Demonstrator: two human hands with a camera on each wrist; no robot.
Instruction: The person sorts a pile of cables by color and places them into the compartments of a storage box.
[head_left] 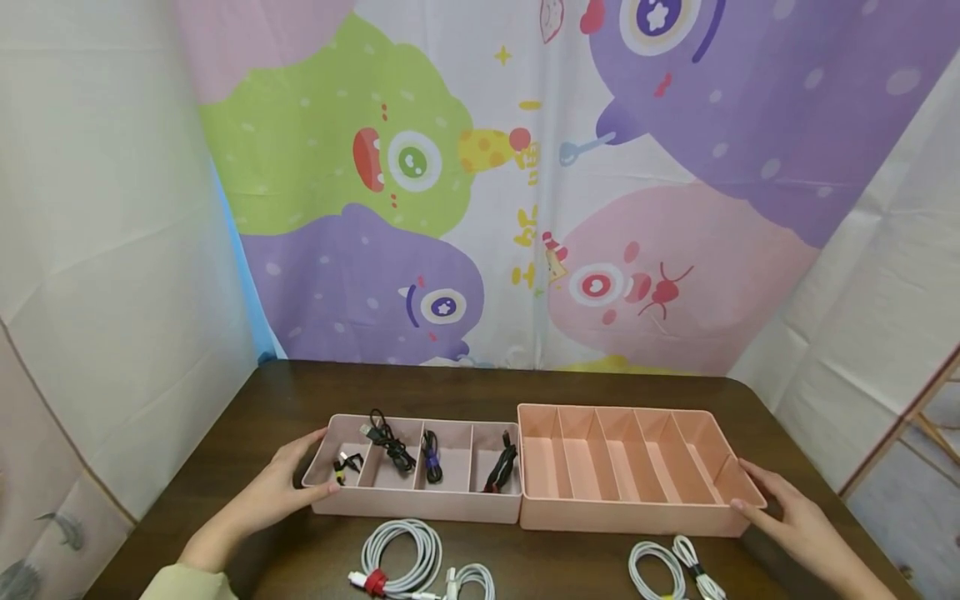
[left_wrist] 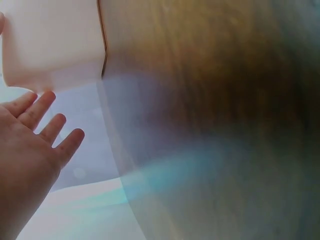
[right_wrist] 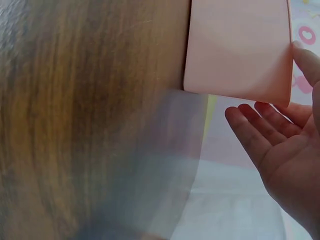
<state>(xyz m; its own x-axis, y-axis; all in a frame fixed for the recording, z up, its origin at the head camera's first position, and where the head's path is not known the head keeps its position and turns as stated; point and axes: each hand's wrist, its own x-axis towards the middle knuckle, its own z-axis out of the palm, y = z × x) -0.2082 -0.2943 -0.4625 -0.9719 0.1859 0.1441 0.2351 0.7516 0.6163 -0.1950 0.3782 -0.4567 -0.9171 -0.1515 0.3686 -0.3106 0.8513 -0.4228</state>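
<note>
A pale pink divided box (head_left: 420, 506) and a peach divided box (head_left: 630, 518) stand side by side, ends touching. My left hand (head_left: 270, 487) holds the pale box's left end, thumb at the front corner and fingers at the back. My right hand (head_left: 798, 521) spans the peach box's right end likewise, thumb in front. In the right wrist view, that thumb (right_wrist: 306, 60) lies along the box's side. Bundled black cables lie in the pale box, among them a USB cable (head_left: 392, 446) and one with a purple tie (head_left: 431, 458). Bare compartments show in the peach box.
In front of the pale box lie a white cable coil (head_left: 405, 554) with a red tie and a smaller white cable (head_left: 474, 575). Two more white cables (head_left: 656, 567) lie before the peach box. Behind the dark wooden table (head_left: 465, 383) hangs a cartoon curtain (head_left: 510, 192).
</note>
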